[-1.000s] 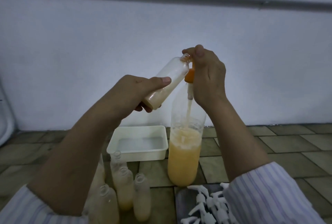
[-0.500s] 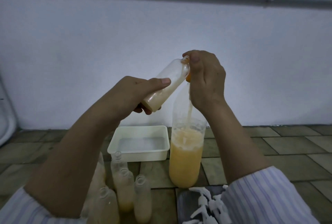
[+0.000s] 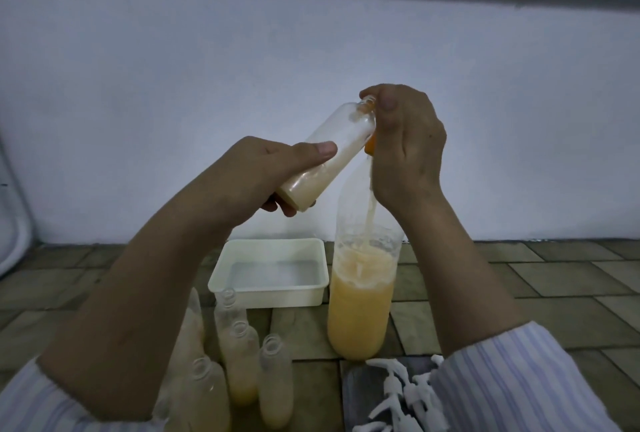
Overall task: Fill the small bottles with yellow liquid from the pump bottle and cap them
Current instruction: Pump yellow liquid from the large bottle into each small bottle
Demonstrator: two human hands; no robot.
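A small bottle (image 3: 322, 158) is held tilted in the left hand (image 3: 263, 175), fingers wrapped around its base, its neck raised to the orange pump head (image 3: 370, 146). The pump bottle (image 3: 360, 296) stands on the tiled floor (image 3: 554, 279); its head is gripped by the closed right hand (image 3: 405, 151).

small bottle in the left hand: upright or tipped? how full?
Tipped. The small clear plastic bottle leans neck-up toward the tall pump bottle; pale liquid pools in its lower part only, in the left hand.
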